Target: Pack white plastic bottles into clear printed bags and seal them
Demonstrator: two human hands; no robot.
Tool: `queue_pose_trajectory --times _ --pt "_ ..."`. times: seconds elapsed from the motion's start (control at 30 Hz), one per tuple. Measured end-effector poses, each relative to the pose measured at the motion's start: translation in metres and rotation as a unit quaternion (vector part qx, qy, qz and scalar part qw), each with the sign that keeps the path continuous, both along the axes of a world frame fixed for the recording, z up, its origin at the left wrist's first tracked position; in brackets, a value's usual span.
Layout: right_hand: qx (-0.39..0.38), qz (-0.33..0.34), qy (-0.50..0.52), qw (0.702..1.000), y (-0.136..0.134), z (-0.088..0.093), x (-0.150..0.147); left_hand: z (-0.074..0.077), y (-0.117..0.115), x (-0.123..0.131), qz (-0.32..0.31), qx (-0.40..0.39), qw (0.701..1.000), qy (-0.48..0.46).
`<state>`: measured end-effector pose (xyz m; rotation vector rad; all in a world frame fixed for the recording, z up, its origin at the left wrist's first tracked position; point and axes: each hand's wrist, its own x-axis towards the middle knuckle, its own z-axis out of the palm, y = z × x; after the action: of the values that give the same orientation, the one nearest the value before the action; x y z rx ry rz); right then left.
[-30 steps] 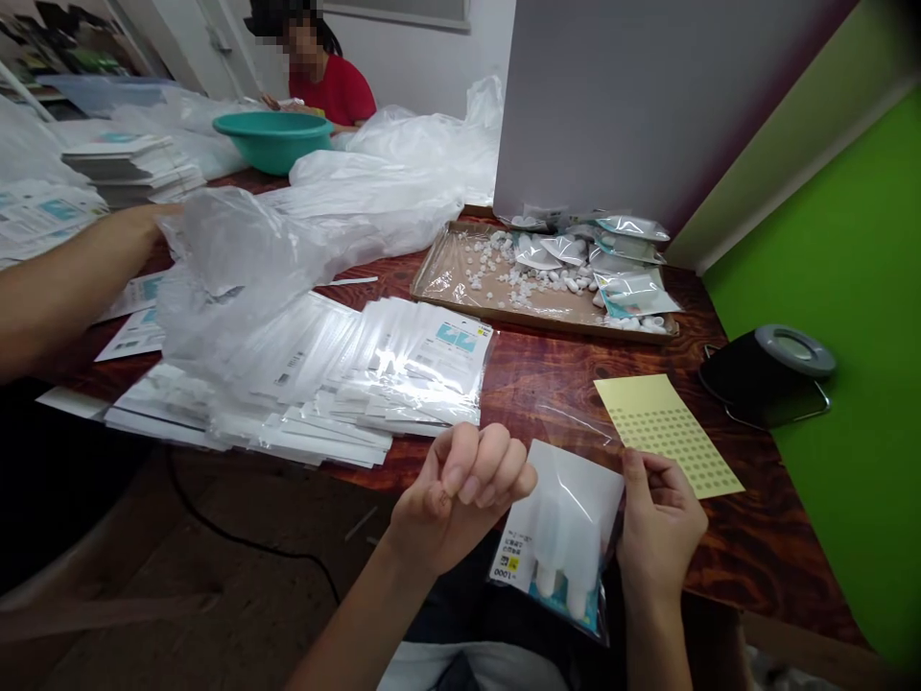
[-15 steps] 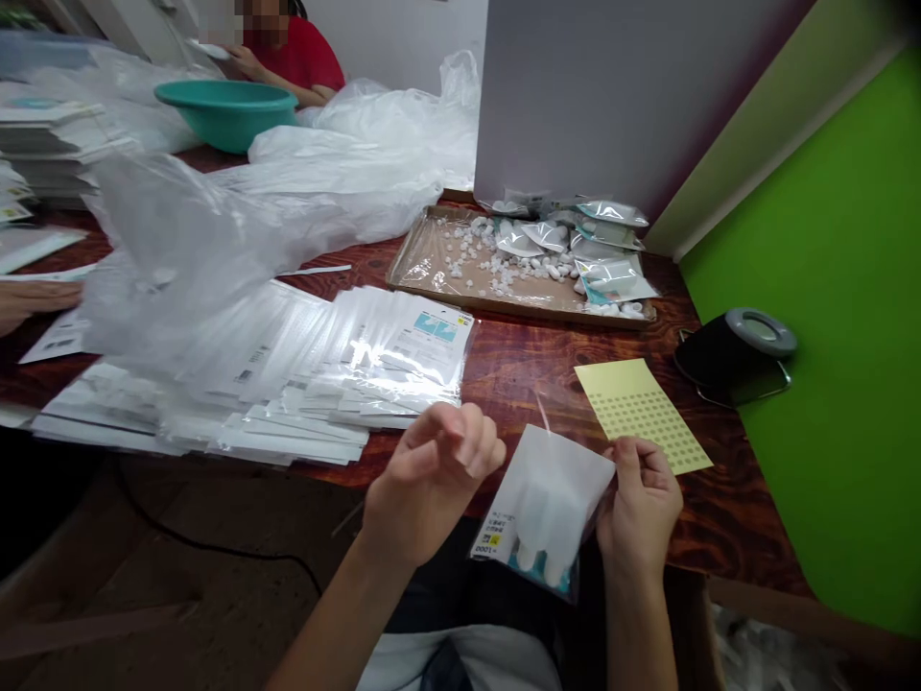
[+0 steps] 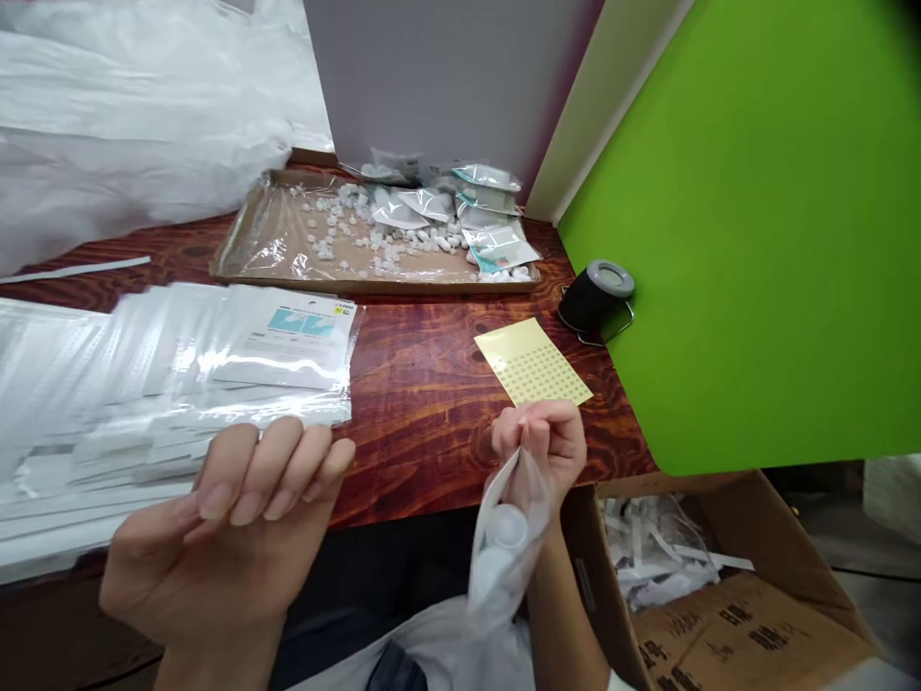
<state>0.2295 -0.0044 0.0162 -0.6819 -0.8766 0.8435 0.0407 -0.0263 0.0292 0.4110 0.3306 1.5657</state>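
Observation:
My right hand (image 3: pixel 543 441) pinches the top edge of a small clear plastic packet (image 3: pixel 481 576), which hangs upright below the fingers. Rounded white pieces (image 3: pixel 507 526) show inside it; their kind cannot be made out. Off to the left, my left hand (image 3: pixel 230 537) is raised in front of a spread of flat packets, fingers curled and thumb against the index finger. Whatever it may hold is hidden. Just beyond my right hand, a yellow sheet of small round stickers (image 3: pixel 536 365) lies on the wooden table (image 3: pixel 410 384).
Overlapping flat clear packets (image 3: pixel 288 336) cover the table's left side. Behind stands a shallow cardboard tray (image 3: pixel 288 264) with small white pieces and filled packets (image 3: pixel 504 245). A black cylindrical device (image 3: pixel 596 296) sits by the green panel (image 3: pixel 755 240). A cardboard box (image 3: pixel 773 537) holds scraps at lower right.
The view has swung right. My left hand has moved away from the packet, to the left. The packet in my right hand has turned from face-on to edge-on.

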Motion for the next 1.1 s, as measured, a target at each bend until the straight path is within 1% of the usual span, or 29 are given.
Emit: queue_pose_trajectory --times 0.07,0.13,0.3,0.37,0.43,0.47,0.53,0.6,0.67,0.73,0.8,0.9,0.97,1.0,1.03,1.07,1.1 --pt "0.055 -0.054 -0.051 0.996 -0.003 0.004 -0.001 -0.002 0.001 0.000 -0.016 0.031 0.999 -0.014" --pt "0.097 -0.089 -0.083 0.988 -0.006 0.008 -0.002 -0.004 0.000 0.000 -0.024 0.042 0.999 -0.023" --pt "0.135 -0.137 -0.149 0.970 -0.012 0.012 0.002 -0.003 -0.003 0.001 -0.002 0.025 0.999 -0.023" --pt "0.138 -0.144 -0.183 0.963 -0.015 0.011 0.005 -0.001 -0.002 0.003 -0.005 0.034 0.999 -0.008" --pt "0.130 -0.150 -0.202 0.959 -0.017 0.007 0.007 0.001 -0.002 0.005 -0.012 0.053 0.998 0.035" --pt "0.122 -0.152 -0.206 0.959 -0.018 0.005 0.007 0.001 -0.002 0.006 -0.006 0.052 0.997 0.061" --pt "0.095 -0.145 -0.217 0.961 -0.019 -0.002 0.005 0.002 -0.006 0.007 0.016 0.028 0.992 0.125" --pt "0.058 -0.117 -0.239 0.962 -0.017 -0.009 0.000 0.001 -0.012 0.001 0.048 -0.009 0.980 0.191" --pt "0.032 -0.074 -0.259 0.962 -0.012 -0.014 -0.005 0.003 -0.015 -0.008 0.051 -0.015 0.958 0.281" --pt "0.018 -0.038 -0.266 0.963 -0.006 -0.018 -0.005 0.007 -0.013 -0.015 0.058 0.012 0.935 0.349" --pt "0.000 -0.011 -0.270 0.963 0.000 -0.021 -0.001 0.010 -0.009 -0.015 0.075 0.048 0.914 0.396" --pt "-0.046 0.010 -0.260 0.964 0.003 -0.025 0.006 0.007 -0.008 -0.007 0.127 0.084 0.880 0.450" --pt "-0.067 0.038 -0.212 0.974 0.001 -0.024 0.009 0.004 -0.010 -0.002 0.185 0.100 0.850 0.484" --pt "-0.070 0.065 -0.171 0.981 -0.002 -0.022 0.009 0.003 -0.012 -0.001 0.218 0.116 0.827 0.505" --pt "-0.069 0.101 -0.121 0.985 -0.006 -0.018 0.008 0.004 -0.013 0.000 0.251 0.143 0.797 0.530" --pt "-0.061 0.141 -0.064 0.986 -0.010 -0.014 0.006 0.005 -0.016 -0.001 0.281 0.182 0.760 0.557" --pt "-0.049 0.183 -0.002 0.982 -0.016 -0.009 0.003 0.008 -0.018 -0.001 0.304 0.226 0.715 0.587"
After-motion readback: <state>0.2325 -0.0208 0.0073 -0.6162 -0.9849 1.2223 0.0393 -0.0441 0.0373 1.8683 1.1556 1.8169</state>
